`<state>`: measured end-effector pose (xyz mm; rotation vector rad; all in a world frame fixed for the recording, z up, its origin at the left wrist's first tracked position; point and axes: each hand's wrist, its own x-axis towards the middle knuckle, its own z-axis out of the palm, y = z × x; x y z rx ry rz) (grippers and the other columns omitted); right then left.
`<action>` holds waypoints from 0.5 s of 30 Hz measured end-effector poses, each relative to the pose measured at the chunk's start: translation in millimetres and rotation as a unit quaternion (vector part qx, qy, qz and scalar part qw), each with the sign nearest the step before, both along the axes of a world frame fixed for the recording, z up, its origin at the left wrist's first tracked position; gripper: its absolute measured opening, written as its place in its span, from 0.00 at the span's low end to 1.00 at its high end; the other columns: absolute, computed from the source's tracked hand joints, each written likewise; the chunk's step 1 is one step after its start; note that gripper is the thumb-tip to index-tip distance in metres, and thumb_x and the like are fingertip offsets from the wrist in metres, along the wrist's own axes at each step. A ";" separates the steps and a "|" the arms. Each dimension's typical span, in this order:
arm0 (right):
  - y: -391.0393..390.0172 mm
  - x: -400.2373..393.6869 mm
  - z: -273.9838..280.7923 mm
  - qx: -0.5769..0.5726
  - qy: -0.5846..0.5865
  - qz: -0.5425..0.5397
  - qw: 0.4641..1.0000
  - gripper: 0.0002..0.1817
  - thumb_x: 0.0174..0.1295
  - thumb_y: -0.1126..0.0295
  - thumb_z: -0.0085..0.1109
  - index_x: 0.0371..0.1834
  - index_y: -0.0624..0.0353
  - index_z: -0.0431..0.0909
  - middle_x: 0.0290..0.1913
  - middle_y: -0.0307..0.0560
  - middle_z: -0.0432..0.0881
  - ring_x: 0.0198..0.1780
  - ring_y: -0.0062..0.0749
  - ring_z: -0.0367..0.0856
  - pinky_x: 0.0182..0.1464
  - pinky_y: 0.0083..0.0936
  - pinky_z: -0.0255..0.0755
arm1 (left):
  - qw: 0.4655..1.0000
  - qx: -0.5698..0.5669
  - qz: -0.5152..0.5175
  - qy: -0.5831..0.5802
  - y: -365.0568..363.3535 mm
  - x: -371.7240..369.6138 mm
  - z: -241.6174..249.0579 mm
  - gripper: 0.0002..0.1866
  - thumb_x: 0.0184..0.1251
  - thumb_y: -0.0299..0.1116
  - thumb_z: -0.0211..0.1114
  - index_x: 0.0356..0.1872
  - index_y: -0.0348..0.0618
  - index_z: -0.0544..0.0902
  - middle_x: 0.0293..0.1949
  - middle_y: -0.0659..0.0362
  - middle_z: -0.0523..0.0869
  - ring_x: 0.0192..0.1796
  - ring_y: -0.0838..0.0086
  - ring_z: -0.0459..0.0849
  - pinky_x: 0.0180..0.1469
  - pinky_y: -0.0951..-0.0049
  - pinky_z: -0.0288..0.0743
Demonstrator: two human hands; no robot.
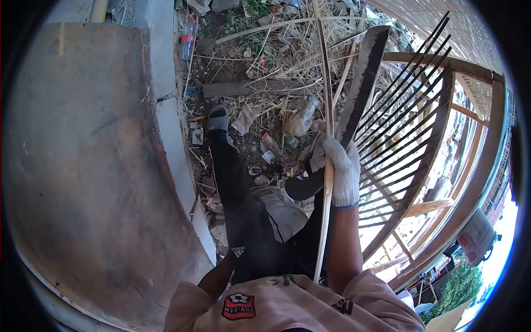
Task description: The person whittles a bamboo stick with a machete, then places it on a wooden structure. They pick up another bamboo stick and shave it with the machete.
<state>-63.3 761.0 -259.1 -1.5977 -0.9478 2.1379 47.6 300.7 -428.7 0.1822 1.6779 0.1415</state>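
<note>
My right hand (pixel 344 176), in a whitish glove with a blue cuff, is closed round a long split bamboo strip (pixel 328 193). The strip runs from the top of the view down to my shirt. A long, wide blade (pixel 362 83) with a dark face rises from the same hand, its lower end and any handle hidden by the glove. My left forearm (pixel 217 278) shows beside my thigh, but the left hand is out of sight. A pale bucket-like container (pixel 279 213) lies between my legs.
A big brown board (pixel 94 144) fills the left side, beside a pale ledge (pixel 176 138). Bamboo shavings (pixel 293 61), rubble, plastic and a bottle (pixel 187 40) litter the ground ahead. At right stands a wooden frame (pixel 484 160) with a rack of thin dark rods (pixel 406 130).
</note>
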 end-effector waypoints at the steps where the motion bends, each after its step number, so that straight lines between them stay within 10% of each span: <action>1: 7.6 -2.0 -11.6 -0.020 0.029 0.022 0.999 0.10 0.73 0.70 0.66 0.50 0.66 0.81 0.32 0.40 0.81 0.28 0.23 0.80 0.31 0.24 0.77 | 1.000 0.001 0.011 0.020 8.1 1.6 -16.4 0.38 0.67 0.39 0.73 0.76 0.39 0.73 0.77 0.40 0.71 0.77 0.47 0.73 0.74 0.55 0.73; 15: 41.8 -17.6 -94.2 0.113 -0.020 0.199 0.973 0.17 0.72 0.73 0.68 0.60 0.68 0.82 0.34 0.39 0.85 0.31 0.18 0.81 0.33 0.20 0.75 | 0.975 -0.097 0.135 0.147 30.6 74.3 -71.8 0.37 0.67 0.40 0.73 0.75 0.38 0.73 0.76 0.39 0.71 0.77 0.45 0.72 0.74 0.53 0.73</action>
